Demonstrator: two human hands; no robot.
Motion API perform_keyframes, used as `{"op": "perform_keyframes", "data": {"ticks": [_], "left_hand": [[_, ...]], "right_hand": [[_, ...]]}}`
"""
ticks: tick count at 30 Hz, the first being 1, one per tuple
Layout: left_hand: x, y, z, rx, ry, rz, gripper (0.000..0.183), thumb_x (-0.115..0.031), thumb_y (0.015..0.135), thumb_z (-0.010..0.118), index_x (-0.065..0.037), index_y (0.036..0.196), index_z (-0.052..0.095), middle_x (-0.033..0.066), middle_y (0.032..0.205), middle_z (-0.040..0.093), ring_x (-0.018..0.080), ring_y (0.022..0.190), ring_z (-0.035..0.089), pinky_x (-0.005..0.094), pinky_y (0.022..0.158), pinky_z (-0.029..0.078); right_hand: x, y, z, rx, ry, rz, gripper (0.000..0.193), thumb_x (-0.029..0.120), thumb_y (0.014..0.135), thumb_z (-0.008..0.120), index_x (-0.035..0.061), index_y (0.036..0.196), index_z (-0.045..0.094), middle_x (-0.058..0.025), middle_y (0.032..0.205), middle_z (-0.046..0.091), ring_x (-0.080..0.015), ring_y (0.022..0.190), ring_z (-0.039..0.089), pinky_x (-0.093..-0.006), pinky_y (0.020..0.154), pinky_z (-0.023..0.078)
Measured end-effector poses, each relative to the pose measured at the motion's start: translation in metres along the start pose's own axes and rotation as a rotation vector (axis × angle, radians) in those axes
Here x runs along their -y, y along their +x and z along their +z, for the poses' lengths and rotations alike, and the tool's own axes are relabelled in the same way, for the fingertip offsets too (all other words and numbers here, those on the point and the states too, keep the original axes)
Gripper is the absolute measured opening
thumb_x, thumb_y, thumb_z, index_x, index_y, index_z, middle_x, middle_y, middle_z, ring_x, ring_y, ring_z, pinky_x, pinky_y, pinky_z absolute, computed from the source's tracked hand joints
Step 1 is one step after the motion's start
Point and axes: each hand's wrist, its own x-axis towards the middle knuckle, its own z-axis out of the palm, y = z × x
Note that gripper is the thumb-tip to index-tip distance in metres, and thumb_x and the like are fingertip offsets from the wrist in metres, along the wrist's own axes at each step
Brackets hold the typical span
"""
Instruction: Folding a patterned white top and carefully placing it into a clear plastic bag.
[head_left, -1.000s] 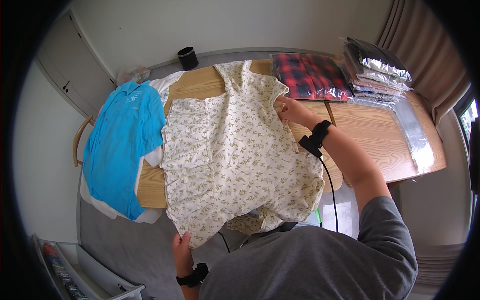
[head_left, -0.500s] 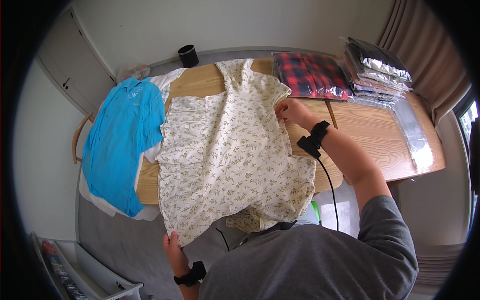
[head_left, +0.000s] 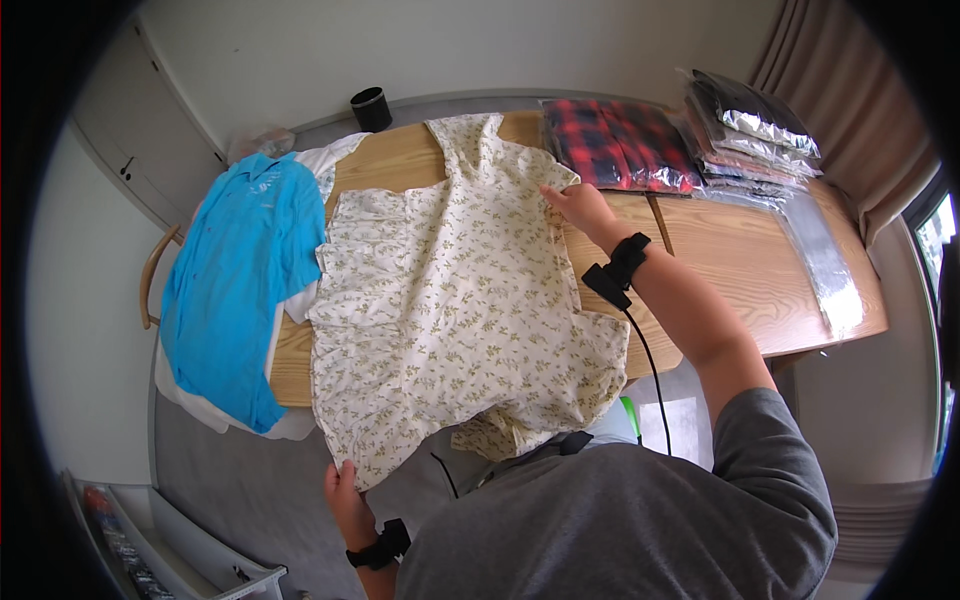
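Note:
Spread over the wooden table is a cream garment (head_left: 480, 290) with a small green leaf print and a gathered, ruffled panel on its left side. Its lower part hangs over the near table edge toward my lap. My left hand (head_left: 347, 492) pinches the garment's near left corner, off the table's front edge. At the garment's far right edge, by the neckline, my right hand (head_left: 578, 208) has its fingers closed on the cloth. Both wrists wear black straps.
A blue shirt (head_left: 235, 290) lies over white cloth on the left. Behind are a bagged red-and-black plaid garment (head_left: 620, 145), a stack of bagged clothes (head_left: 755, 125) and a clear plastic bag (head_left: 825, 265). A black bin (head_left: 371, 109) stands beyond the wooden table (head_left: 720, 265); a grey crate (head_left: 180, 545) sits lower left.
My right hand has moved slightly up and left along the garment's right edge, and its fingers now grip nearer the neckline. My left hand keeps its hold on the corner.

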Motion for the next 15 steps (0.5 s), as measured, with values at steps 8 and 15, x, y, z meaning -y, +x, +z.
{"op": "perform_keyframes", "data": {"ticks": [8,15], "left_hand": [[0.004,0.008,-0.013,0.009,0.045,-0.045,0.026,-0.016,0.094,0.053,0.003,0.112,0.055,0.0104,0.105,0.063,0.0156,0.089,0.063,0.0289,0.077,0.051],[0.004,0.010,-0.030,0.037,0.047,-0.058,0.028,-0.016,0.094,0.053,0.003,0.114,0.055,0.0104,0.105,0.063,0.0152,0.090,0.063,0.0283,0.077,0.051]], "right_hand": [[-0.026,0.013,0.008,-0.097,0.071,-0.058,0.029,0.026,0.076,0.072,-0.0017,0.083,0.068,-0.0135,0.072,0.067,-0.0235,0.070,0.066,-0.0351,0.067,0.051],[-0.020,-0.002,0.007,0.018,0.812,-0.059,0.014,0.011,0.084,0.070,0.0019,0.092,0.062,-0.0029,0.084,0.064,-0.0104,0.070,0.060,-0.0229,0.062,0.051]]}}
